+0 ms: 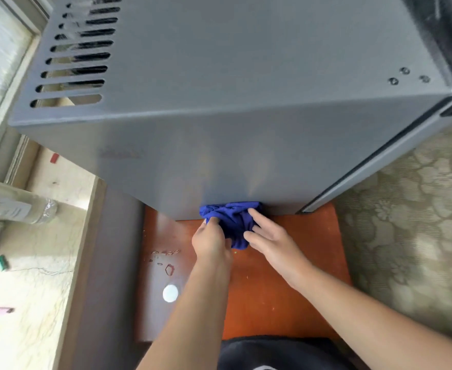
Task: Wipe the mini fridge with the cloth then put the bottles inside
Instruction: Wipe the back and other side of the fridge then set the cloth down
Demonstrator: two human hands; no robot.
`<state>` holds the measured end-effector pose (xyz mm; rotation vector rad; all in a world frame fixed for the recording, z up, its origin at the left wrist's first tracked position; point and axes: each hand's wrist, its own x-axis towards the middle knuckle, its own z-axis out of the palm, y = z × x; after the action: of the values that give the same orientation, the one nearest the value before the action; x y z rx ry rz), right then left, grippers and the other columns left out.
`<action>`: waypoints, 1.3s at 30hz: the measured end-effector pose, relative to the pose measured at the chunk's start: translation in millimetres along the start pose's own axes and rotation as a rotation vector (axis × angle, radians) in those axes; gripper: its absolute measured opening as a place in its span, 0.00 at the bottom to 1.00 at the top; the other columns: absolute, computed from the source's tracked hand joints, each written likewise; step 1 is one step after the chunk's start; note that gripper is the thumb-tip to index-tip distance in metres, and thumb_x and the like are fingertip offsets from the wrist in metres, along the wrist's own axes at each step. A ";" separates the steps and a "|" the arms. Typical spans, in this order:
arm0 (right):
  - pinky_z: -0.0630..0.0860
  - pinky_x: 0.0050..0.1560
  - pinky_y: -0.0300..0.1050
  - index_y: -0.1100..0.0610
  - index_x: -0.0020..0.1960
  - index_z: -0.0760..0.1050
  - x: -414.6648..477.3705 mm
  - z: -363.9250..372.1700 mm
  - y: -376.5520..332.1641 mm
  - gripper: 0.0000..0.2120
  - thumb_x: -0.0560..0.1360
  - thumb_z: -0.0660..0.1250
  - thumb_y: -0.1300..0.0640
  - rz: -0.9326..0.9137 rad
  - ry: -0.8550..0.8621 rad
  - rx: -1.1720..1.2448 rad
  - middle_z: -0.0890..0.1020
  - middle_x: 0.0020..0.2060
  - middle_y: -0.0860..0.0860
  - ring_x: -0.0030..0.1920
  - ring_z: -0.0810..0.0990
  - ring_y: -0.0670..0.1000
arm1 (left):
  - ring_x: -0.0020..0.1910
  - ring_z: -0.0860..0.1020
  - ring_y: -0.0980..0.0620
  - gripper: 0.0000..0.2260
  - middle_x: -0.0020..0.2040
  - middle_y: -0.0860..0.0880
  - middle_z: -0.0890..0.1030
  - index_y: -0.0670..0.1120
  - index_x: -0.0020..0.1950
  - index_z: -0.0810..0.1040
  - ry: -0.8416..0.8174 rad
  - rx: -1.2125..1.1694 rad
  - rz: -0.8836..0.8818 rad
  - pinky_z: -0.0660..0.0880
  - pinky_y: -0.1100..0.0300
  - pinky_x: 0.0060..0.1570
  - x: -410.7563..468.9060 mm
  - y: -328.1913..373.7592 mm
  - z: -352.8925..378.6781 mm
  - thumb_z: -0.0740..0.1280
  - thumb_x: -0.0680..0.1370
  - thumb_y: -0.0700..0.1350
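Left hand point(211, 240) grips, right hand point(271, 237) touches one cloth point(232, 216) on one mini fridge point(246, 150).

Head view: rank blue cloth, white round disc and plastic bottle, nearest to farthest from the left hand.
1. blue cloth, gripped by the left hand against the mini fridge.
2. white round disc, on the wooden table, left of the forearm.
3. plastic bottle, on the windowsill, far left.

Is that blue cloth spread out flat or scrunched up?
Scrunched up: the blue cloth is a creased wad low against the mini fridge. The left hand grips it; the right hand presses it with straight fingers.
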<state>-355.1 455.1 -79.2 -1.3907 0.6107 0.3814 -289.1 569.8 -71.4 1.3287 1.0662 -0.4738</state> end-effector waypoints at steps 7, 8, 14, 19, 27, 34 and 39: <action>0.71 0.73 0.51 0.53 0.80 0.64 -28.7 -101.4 -1.8 0.28 0.81 0.65 0.64 0.016 0.157 0.088 0.85 0.56 0.39 0.55 0.82 0.36 | 0.27 0.72 0.52 0.08 0.35 0.48 0.74 0.43 0.46 0.75 -0.194 -0.019 -0.080 0.68 0.68 0.20 -47.7 -52.9 94.6 0.60 0.80 0.33; 0.72 0.71 0.50 0.53 0.79 0.64 -31.2 -115.6 -0.3 0.28 0.82 0.64 0.64 0.013 0.167 0.098 0.87 0.48 0.35 0.50 0.83 0.34 | 0.29 0.72 0.51 0.09 0.35 0.48 0.75 0.43 0.43 0.75 -0.217 -0.056 -0.113 0.69 0.66 0.23 -51.3 -60.1 107.3 0.61 0.80 0.33; 0.71 0.70 0.47 0.54 0.79 0.64 -42.3 -177.5 3.2 0.27 0.82 0.64 0.64 0.052 0.260 0.122 0.85 0.39 0.29 0.46 0.83 0.30 | 0.37 0.77 0.46 0.05 0.43 0.44 0.81 0.41 0.51 0.79 -0.288 -0.093 -0.216 0.76 0.57 0.37 -54.3 -99.1 166.8 0.64 0.80 0.37; 0.72 0.70 0.45 0.51 0.80 0.63 -40.5 -183.3 7.1 0.30 0.81 0.68 0.60 0.104 0.187 0.072 0.80 0.52 0.31 0.54 0.81 0.35 | 0.32 0.75 0.47 0.06 0.37 0.45 0.79 0.42 0.48 0.77 -0.259 -0.111 -0.203 0.73 0.59 0.34 -43.7 -110.1 174.4 0.62 0.79 0.35; 0.66 0.78 0.52 0.48 0.81 0.62 -5.5 -161.3 22.9 0.35 0.78 0.72 0.55 0.199 0.127 -0.091 0.78 0.67 0.44 0.71 0.74 0.45 | 0.29 0.76 0.48 0.12 0.41 0.44 0.82 0.39 0.58 0.81 -0.132 -0.105 -0.269 0.74 0.65 0.23 0.1 -122.4 169.3 0.62 0.78 0.34; 0.65 0.79 0.53 0.48 0.81 0.62 8.4 -137.1 29.7 0.35 0.78 0.72 0.55 0.249 0.041 -0.233 0.72 0.75 0.50 0.77 0.68 0.49 | 0.39 0.82 0.44 0.14 0.47 0.41 0.85 0.39 0.59 0.81 -0.110 -0.210 -0.232 0.80 0.55 0.39 27.1 -124.8 145.6 0.59 0.80 0.32; 0.68 0.77 0.53 0.45 0.79 0.64 8.8 -91.7 12.2 0.34 0.76 0.72 0.50 0.178 -0.054 -0.259 0.78 0.68 0.46 0.73 0.74 0.46 | 0.49 0.85 0.38 0.17 0.53 0.38 0.85 0.39 0.62 0.80 -0.026 -0.343 -0.146 0.83 0.46 0.49 35.4 -91.0 99.6 0.58 0.79 0.30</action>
<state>-371.3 366.0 -100.0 -1.5719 0.6599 0.6570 -310.4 465.3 -161.3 0.9445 1.1690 -0.3937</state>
